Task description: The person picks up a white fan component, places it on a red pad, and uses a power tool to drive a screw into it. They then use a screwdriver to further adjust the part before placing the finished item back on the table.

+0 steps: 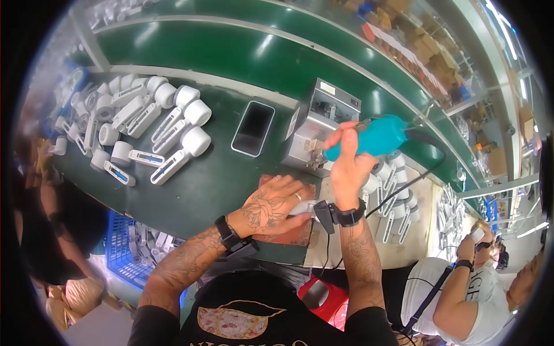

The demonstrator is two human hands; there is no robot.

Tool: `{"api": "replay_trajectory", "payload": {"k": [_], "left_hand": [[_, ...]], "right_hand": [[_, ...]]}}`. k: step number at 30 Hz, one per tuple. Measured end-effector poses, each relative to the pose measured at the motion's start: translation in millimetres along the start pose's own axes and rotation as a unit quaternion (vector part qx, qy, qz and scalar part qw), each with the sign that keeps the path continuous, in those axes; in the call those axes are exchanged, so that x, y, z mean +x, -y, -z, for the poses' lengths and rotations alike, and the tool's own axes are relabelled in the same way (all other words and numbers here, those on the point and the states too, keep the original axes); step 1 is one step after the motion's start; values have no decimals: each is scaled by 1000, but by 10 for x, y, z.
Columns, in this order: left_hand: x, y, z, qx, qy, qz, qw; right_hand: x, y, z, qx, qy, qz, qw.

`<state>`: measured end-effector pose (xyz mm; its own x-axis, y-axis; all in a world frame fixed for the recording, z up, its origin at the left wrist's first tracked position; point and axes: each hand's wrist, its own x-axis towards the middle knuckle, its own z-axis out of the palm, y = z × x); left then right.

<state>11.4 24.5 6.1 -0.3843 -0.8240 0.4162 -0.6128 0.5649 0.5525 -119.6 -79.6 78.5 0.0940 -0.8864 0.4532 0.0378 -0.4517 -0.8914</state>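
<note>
My right hand is wrapped round a teal electric screwdriver, held almost level above the bench. The tool's front end is by the outlet of a grey metal screw feeder; whether they touch I cannot tell. My left hand lies closed over a white plastic housing, pressed on a reddish-brown mat. Most of that housing is hidden under my fingers and behind my right wrist. Both wrists carry black straps with small black boxes.
White round-headed plastic units crowd the bench's left side. A phone lies beside the feeder. More white units stand at right, behind the tool's black cord. A blue basket holds parts below left. Another person works at right.
</note>
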Motion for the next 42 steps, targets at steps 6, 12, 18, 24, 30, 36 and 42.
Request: {"api": "replay_trajectory", "payload": {"k": [6, 12, 18, 24, 30, 36, 42], "left_hand": [[71, -24, 45, -17, 8, -11, 1000], [92, 12, 36, -32, 17, 22, 999], [98, 30, -5, -24, 35, 17, 999], [59, 20, -11, -27, 53, 26, 998], [75, 8, 21, -22, 51, 26, 998], [100, 36, 15, -37, 38, 37, 998], [172, -37, 128, 4, 55, 7, 998]], "right_hand": [[-79, -127, 71, 16, -8, -52, 999], [-537, 219, 271, 31, -7, -49, 998], [-844, 306, 434, 67, -1, -69, 995], [-927, 248, 449, 47, 6, -71, 996], [-908, 268, 455, 51, 22, -59, 997], [-897, 192, 424, 51, 14, -78, 996], [-967, 108, 404, 98, 6, -72, 993]]}}
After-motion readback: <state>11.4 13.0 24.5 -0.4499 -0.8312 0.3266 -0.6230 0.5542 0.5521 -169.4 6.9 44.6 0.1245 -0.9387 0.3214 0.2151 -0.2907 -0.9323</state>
